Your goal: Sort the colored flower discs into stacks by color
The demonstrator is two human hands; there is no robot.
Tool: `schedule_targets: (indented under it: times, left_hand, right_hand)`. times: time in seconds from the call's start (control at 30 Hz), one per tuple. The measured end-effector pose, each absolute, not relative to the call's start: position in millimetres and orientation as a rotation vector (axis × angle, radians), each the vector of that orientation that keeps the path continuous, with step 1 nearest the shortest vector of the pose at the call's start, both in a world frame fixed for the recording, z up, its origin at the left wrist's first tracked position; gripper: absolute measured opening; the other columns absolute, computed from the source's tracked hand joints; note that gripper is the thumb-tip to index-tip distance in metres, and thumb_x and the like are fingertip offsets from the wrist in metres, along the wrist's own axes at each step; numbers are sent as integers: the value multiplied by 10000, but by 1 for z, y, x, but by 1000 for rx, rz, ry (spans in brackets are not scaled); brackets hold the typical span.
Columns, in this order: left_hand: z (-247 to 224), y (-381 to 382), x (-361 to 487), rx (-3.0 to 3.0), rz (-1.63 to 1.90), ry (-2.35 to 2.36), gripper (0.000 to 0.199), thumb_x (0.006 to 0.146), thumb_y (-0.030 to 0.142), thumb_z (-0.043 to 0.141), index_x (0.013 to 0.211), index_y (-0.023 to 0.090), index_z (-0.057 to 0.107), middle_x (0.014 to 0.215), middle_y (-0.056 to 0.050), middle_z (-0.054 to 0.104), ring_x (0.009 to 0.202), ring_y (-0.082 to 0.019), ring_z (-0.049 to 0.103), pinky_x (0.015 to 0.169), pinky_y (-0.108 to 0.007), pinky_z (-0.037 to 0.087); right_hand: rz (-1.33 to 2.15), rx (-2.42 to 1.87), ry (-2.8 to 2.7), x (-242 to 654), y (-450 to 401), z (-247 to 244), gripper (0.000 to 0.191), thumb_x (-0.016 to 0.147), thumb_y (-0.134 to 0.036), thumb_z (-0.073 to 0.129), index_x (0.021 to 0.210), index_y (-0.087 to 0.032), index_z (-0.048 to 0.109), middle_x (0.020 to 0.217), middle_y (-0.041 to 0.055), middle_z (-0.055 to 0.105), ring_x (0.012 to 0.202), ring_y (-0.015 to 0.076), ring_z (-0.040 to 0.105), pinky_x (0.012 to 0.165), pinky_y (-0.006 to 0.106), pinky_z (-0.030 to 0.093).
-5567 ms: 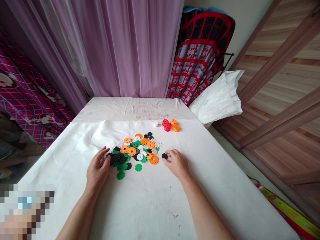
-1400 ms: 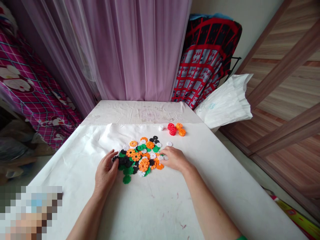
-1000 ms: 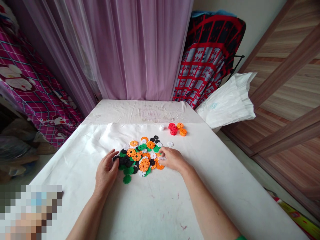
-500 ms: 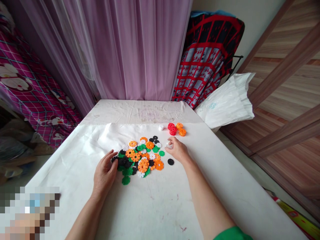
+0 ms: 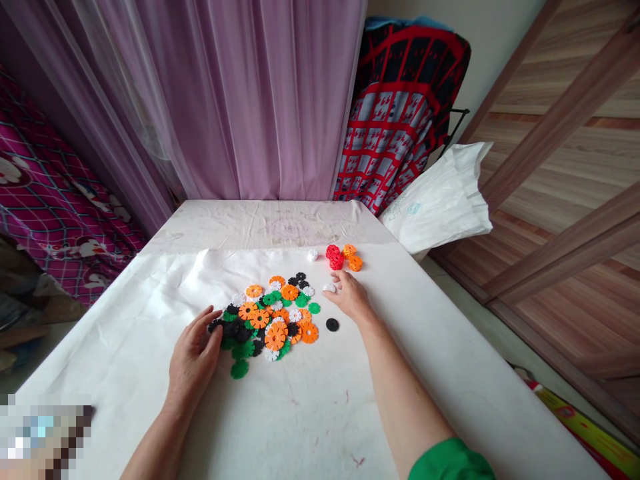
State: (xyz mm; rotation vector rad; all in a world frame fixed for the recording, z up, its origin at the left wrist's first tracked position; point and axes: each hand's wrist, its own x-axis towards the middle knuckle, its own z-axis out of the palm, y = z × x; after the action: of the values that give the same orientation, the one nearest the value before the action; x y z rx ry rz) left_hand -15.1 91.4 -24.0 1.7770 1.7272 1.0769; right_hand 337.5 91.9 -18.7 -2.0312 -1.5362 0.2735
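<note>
On the left side of a loose pile of notched plastic discs (image 5: 259, 319), my left hand (image 5: 194, 353) curls its thumb and fingers around a black notched disc (image 5: 215, 325). More black discs lie against its fingertips. My right hand (image 5: 351, 295) is to the right of the pile, low over the table. Its thumb and fingers pinch a white disc piece (image 5: 329, 288), partly covered by the fingers; whether it is one disc or a small stack I cannot tell. A black disc (image 5: 333, 325) lies apart, just below the right hand.
Beyond my right hand stand red disc stacks (image 5: 335, 257), orange disc stacks (image 5: 353, 257) and a white stack (image 5: 313, 255). A white cloth covers the table (image 5: 280, 427). A white bag (image 5: 440, 200) leans at the far right edge; a purple curtain (image 5: 260, 100) hangs behind.
The whole view has shifted slightly, so everything appears further left. Both hands keep nearly the same places beside the pile, and the right still pinches the white piece.
</note>
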Motion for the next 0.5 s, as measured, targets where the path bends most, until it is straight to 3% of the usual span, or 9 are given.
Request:
schedule_targets:
  times: [0.1,0.27,0.5]
  left_hand:
    - [-24,92,-15,1788,1087,1721,400,817,508,518,1086,278,703,1361,-37,633,1151,-262,628,1010,-417,500]
    - [-24,91,-16,1783,1075,1722,401,817,503,519,1091,276,705,1372,-38,626,1084,-251,654,963,-407,526]
    - [-26,91,-16,1803,1095,1709,402,825,500,519,1092,266,706,1366,-44,631,1132,-246,633,983,-397,509]
  right_hand:
    - [290,-2029,-1596,338,88,-17,407,720,-267,756,1098,-238,608,1135,50,675,972,193,636,851,323,481]
    - [219,-2064,-1624,337,89,-20,271,788,-220,674,1056,-234,641,1026,40,705,975,204,631,863,329,478]
    - [145,-2052,-1646,333,88,-15,304,781,-243,702,1082,-226,667,1105,65,689,1006,216,623,857,331,485]
